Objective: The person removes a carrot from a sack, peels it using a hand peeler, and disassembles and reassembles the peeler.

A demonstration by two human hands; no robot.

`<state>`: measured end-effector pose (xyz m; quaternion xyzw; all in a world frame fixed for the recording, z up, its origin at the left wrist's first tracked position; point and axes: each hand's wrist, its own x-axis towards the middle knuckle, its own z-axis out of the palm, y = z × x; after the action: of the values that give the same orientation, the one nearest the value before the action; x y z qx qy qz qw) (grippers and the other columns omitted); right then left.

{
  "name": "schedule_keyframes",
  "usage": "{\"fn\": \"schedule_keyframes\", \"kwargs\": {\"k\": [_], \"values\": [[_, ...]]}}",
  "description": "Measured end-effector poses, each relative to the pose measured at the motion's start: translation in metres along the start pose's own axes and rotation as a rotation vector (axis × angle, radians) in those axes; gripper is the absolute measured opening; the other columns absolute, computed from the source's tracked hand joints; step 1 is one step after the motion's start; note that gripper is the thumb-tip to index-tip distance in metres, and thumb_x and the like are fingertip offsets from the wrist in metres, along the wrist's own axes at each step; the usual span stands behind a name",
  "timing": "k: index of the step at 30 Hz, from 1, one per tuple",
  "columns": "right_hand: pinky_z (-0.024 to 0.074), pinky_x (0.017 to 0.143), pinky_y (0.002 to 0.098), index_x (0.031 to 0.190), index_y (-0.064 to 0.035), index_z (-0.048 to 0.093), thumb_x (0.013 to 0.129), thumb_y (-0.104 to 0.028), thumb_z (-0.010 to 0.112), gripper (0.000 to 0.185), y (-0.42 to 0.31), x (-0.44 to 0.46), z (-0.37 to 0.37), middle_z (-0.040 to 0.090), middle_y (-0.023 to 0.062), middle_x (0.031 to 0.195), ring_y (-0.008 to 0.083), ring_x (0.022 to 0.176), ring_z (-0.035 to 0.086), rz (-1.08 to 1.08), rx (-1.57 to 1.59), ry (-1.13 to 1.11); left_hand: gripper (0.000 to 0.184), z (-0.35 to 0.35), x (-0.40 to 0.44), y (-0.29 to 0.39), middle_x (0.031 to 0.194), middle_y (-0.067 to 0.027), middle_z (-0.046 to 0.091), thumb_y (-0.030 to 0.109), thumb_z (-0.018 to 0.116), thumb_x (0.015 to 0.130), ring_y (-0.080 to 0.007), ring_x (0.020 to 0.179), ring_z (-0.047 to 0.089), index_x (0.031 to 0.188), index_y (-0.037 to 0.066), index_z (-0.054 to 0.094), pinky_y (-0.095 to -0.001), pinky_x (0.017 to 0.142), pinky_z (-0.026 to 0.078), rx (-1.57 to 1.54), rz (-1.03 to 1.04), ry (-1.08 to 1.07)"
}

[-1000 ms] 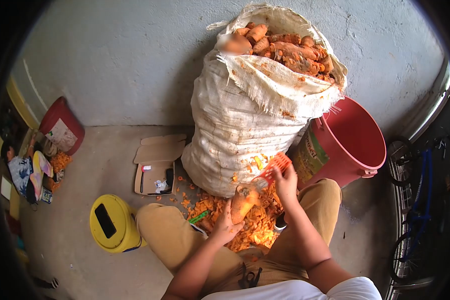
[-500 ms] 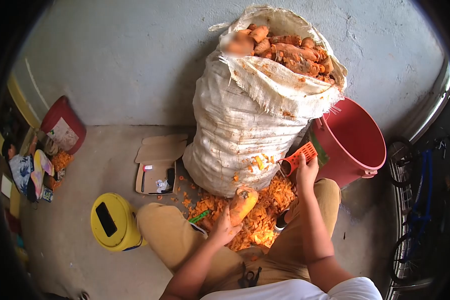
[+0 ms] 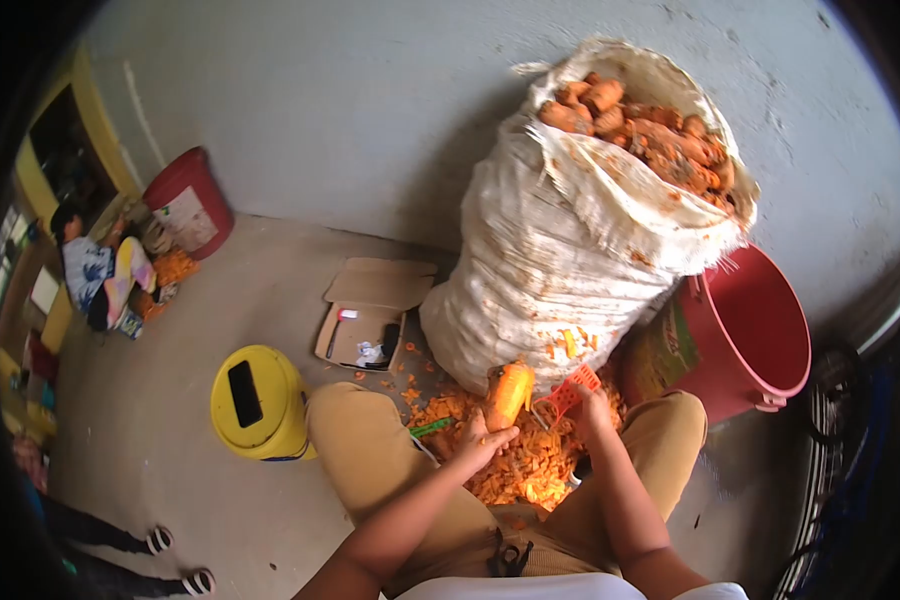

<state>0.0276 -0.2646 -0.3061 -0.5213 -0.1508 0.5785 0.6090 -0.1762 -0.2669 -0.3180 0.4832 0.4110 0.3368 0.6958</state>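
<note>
A pale blue-grey wall (image 3: pixel 320 140) fills the background, beyond both the left hand (image 3: pixel 485 442) and the right hand (image 3: pixel 595 408). Against it, directly beyond the hands, stands a bulging white woven sack (image 3: pixel 560 250), its open top heaped with rough orange roots (image 3: pixel 670 150). Well to the left of the grip, a seated person (image 3: pixel 88 265) is near the wall; nearer the viewer on that side, another person's dark-clothed legs (image 3: pixel 120 550) enter the view. The wearer's knees, in tan trousers (image 3: pixel 370 440), bracket the hands.

A large red tub (image 3: pixel 765 310) sits beyond and to the right of the right hand, behind the sack's edge. A smaller red bucket (image 3: pixel 190 205) is far beyond the left hand, near the seated person. Left of the left hand, past the knee, is a lidded yellow bucket (image 3: pixel 290 400). An open cardboard box (image 3: pixel 380 285) lies on the floor beyond the left hand, to its left. Beneath both hands spreads a heap of orange peelings (image 3: pixel 520 475).

The left hand is closed around the lower end of one root (image 3: pixel 511 395), which stands tilted above the fingers, bright orange on its right side. The right hand grips a red-orange peeler (image 3: pixel 573 390), blade end toward the root and just beside it; whether they touch, I cannot tell. A black phone (image 3: pixel 245 393) lies on the yellow lid, and a slim green object (image 3: pixel 431 427) rests just left of the left hand.
</note>
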Motion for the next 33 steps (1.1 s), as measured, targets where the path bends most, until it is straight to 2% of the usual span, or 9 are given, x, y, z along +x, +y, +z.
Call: {"fn": "schedule_keyframes", "kwargs": {"k": [5,10,14,21,23,26,29,32,33], "values": [[0.0428,0.079,0.042,0.106,-0.0023,0.044,0.083,-0.019,0.045,0.029,0.028,0.0,0.01,0.053,0.0143,0.1,0.028,0.096,0.052,0.237,0.152,-0.232,0.039,0.013,-0.006,0.0,0.076,-0.0015,0.051,0.011,0.063,0.074,-0.0047,0.053,0.046,0.102,0.005,0.036,-0.0172,0.043,0.037,-0.045,-0.016,-0.012],[0.0408,0.083,0.0419,0.111,-0.0037,0.041,0.082,-0.026,0.052,0.038,0.038,-0.013,0.022,0.051,0.012,0.104,0.0264,0.097,0.05,0.258,0.232,-0.338,0.055,0.02,-0.001,-0.002,0.088,-0.0165,0.055,0.027,0.065,0.072,-0.0245,0.075,0.057,0.106,-0.003,0.035,-0.0341,0.064,0.045,0.521,0.381,0.13],[0.0401,0.086,0.0398,0.116,-0.005,0.038,0.08,-0.025,0.057,0.045,0.048,-0.012,0.013,0.049,0.0107,0.11,0.0249,0.1,0.049,0.187,0.209,-0.329,0.078,0.033,-0.016,0.035,0.108,-0.029,0.044,0.038,0.062,0.07,-0.0403,0.094,0.049,0.121,-0.007,0.025,-0.0415,0.078,0.042,0.833,0.191,0.081],[0.0413,0.085,0.0401,0.122,-0.0093,0.032,0.073,-0.036,0.064,0.064,0.033,-0.011,0.006,0.048,0.0097,0.11,0.0241,0.101,0.048,0.138,0.317,-0.413,0.082,0.046,-0.023,0.059,0.116,-0.0299,0.036,0.045,0.055,0.075,-0.043,0.092,0.049,0.126,-0.005,0.016,-0.0424,0.075,0.043,0.95,0.312,0.036],[0.0413,0.085,0.0398,0.121,-0.0081,0.034,0.074,-0.038,0.062,0.062,0.031,-0.009,-0.001,0.048,0.0098,0.11,0.0245,0.101,0.048,0.173,0.346,-0.371,0.076,0.038,-0.033,0.082,0.124,-0.0216,0.03,0.046,0.054,0.075,-0.03,0.094,0.052,0.128,0.002,0.022,-0.0357,0.073,0.045,1.027,0.197,-0.037],[0.0435,0.081,0.0398,0.118,-0.0068,0.039,0.077,-0.043,0.056,0.057,0.023,-0.016,-0.002,0.051,0.0113,0.107,0.0249,0.095,0.051,0.157,0.346,-0.359,0.039,-0.041,-0.049,0.081,0.11,-0.0068,0.044,0.021,0.05,0.079,-0.0152,0.083,0.052,0.114,0.008,0.042,-0.0277,0.068,0.046,-0.15,0.218,0.075],[0.0452,0.077,0.0399,0.115,-0.0064,0.042,0.079,-0.046,0.051,0.054,0.026,-0.012,-0.011,0.054,0.0119,0.102,0.0249,0.089,0.054,0.153,0.363,-0.329,0.041,-0.148,-0.125,0.084,0.112,-0.0067,0.043,0.03,0.041,0.083,-0.0193,0.091,0.05,0.118,0.009,0.04,-0.0369,0.07,0.045,-0.52,0.61,0.573],[0.0456,0.076,0.0389,0.113,-0.0058,0.044,0.079,-0.049,0.049,0.055,0.018,-0.012,-0.013,0.055,0.0115,0.1,0.0242,0.088,0.055,0.17,0.347,-0.363,0.054,-0.26,-0.234,0.06,0.12,-0.0107,0.042,0.041,0.045,0.081,-0.026,0.111,0.038,0.124,0.009,0.036,-0.0405,0.092,0.029,-0.693,1.096,0.25],[0.0463,0.074,0.0387,0.113,-0.0054,0.045,0.078,-0.049,0.05,0.056,0.023,-0.004,-0.016,0.055,0.0123,0.099,0.0246,0.087,0.055,0.162,0.373,-0.28,0.056,-0.266,-0.262,0.064,0.122,-0.0116,0.041,0.042,0.046,0.081,-0.0263,0.114,0.036,0.125,0.009,0.034,-0.042,0.094,0.027,-0.742,1.136,0.513]]}}
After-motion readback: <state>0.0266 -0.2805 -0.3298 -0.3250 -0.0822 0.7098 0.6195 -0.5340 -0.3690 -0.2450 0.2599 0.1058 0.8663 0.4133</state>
